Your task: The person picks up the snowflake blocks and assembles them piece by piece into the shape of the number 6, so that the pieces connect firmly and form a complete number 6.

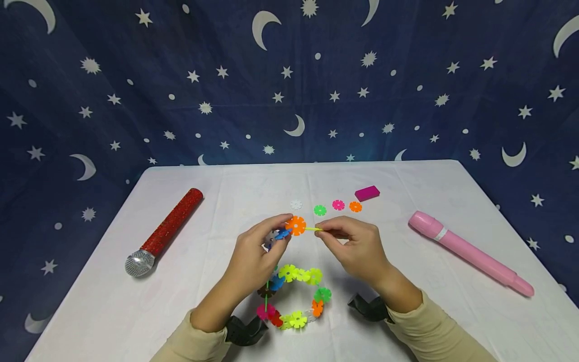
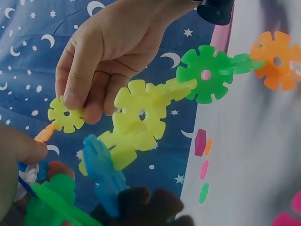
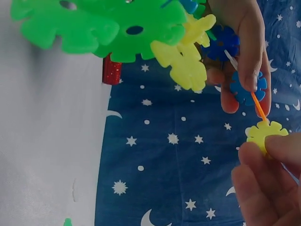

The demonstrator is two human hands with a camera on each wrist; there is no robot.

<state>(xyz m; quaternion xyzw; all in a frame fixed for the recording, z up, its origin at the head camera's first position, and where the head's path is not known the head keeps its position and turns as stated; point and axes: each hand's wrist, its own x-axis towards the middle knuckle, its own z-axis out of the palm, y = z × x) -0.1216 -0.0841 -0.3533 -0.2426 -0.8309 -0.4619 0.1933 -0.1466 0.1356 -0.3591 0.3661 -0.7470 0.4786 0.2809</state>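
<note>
My left hand (image 1: 250, 259) grips one end of a chain of flower-shaped interlocking discs, its fingertips at a blue disc (image 3: 241, 92) and an orange disc (image 1: 296, 225). Thumb and fingers of my right hand (image 1: 356, 245) pinch a yellow disc (image 3: 264, 133), seen edge-on from the head. The yellow disc meets the orange one at its edge, the two set crosswise. Below the hands the rest of the chain curves in a loop, with yellow discs (image 1: 297, 320), a green disc (image 1: 323, 294) and a pink disc (image 1: 264, 311). Part of the chain is hidden behind my left hand.
Loose white (image 1: 296, 204), green (image 1: 320, 210), pink (image 1: 338, 205) and orange discs (image 1: 355, 206) lie beyond the hands, near a magenta block (image 1: 367, 193). A red glitter microphone (image 1: 167, 234) lies left, a pink marker-shaped tube (image 1: 472, 254) right. A starry cloth (image 1: 289, 115) hangs behind the table.
</note>
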